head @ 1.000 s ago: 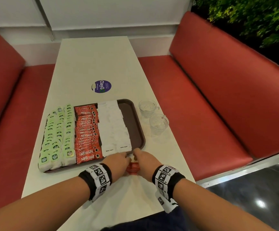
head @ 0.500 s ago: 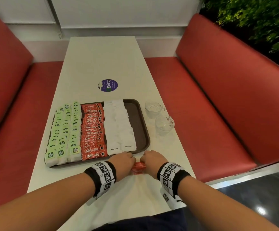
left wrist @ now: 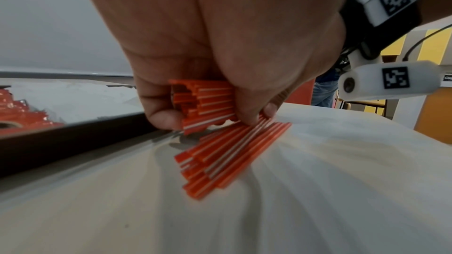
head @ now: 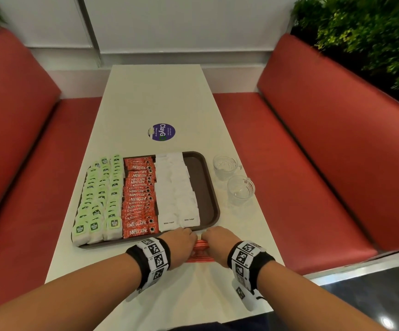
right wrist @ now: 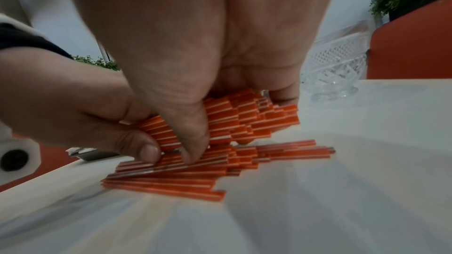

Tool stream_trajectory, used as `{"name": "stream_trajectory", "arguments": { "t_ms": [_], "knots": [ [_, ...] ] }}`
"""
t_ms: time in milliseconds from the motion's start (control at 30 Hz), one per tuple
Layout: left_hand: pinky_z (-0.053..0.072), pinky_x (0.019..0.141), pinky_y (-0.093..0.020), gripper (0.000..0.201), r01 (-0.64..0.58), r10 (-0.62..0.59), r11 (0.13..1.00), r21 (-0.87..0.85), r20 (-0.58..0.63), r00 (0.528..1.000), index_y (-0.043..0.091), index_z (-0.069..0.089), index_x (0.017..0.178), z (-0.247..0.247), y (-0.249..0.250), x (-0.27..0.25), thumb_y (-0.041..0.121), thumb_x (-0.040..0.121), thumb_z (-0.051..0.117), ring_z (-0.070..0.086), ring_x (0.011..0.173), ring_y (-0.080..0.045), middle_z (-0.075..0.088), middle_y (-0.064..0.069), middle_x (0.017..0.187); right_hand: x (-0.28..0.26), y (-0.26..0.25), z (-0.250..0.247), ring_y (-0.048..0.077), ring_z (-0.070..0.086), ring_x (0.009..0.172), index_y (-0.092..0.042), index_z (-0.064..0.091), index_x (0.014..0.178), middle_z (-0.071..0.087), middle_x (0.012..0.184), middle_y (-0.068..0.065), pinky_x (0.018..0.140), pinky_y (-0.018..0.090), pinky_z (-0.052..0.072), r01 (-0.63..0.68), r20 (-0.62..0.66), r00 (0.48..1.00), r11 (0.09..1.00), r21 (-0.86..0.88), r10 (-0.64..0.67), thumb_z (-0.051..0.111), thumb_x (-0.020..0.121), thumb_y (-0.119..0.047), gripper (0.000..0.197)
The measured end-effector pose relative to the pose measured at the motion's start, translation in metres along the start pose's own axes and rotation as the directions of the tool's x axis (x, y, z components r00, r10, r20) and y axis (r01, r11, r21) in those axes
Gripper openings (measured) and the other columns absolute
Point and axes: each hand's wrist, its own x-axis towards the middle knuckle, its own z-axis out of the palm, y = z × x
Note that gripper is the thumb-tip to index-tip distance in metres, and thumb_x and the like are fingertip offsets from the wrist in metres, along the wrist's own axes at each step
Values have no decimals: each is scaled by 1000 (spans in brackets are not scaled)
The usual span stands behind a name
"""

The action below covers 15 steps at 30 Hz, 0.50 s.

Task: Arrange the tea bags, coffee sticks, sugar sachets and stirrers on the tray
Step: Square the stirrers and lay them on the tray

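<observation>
On the brown tray (head: 211, 187) lie rows of green tea bags (head: 100, 199), red coffee sticks (head: 140, 199) and white sugar sachets (head: 177, 192); a strip along its right side is bare. Just in front of the tray's near edge, my left hand (head: 181, 240) and right hand (head: 214, 240) both grip one bundle of orange-and-white stirrers (head: 199, 246). In the left wrist view my left hand (left wrist: 208, 115) curls around the bundle's end (left wrist: 210, 101). My right hand (right wrist: 238, 123) clasps the other end (right wrist: 244, 121). Several loose stirrers (right wrist: 183, 181) lie on the table beneath.
Two clear glass cups (head: 224, 166) (head: 240, 189) stand to the right of the tray. A round purple sticker (head: 162, 132) lies beyond it on the white table. Red benches (head: 313, 187) flank the table on both sides.
Both hands have stayed on the stirrers in front of the tray and closed in a little on the bundle. The head view has tilted upward.
</observation>
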Motion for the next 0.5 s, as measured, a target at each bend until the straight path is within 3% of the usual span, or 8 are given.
{"name": "stream_trajectory", "arguments": {
  "t_ms": [133,333,500],
  "knots": [
    [48,94,-41,26,18,-19,999,-51,-28,999,11,50,121,-10,-6,-2,26,102,42,59,106,-29,59,-12,121,-3,-3,-14,26,64,99,-19,60,115,66,110,5,87,37,51,15,-29,999,1000,23,-15,61,94,-18,22],
    [46,83,-37,28,-3,-5,990,-139,-54,999,16,50,117,-28,-23,-9,39,103,42,62,95,-28,65,-10,109,-3,-6,-45,27,62,93,-15,57,111,66,104,8,80,36,47,106,-18,994,993,58,-106,51,102,-21,13],
    [47,75,-33,30,16,-34,986,-163,-110,993,19,52,111,-39,-40,-17,46,103,41,62,84,-24,67,-7,100,-2,1,-72,19,63,87,-18,66,109,69,96,1,81,35,51,161,-120,984,956,245,-135,63,94,-45,31]
  ]
}}
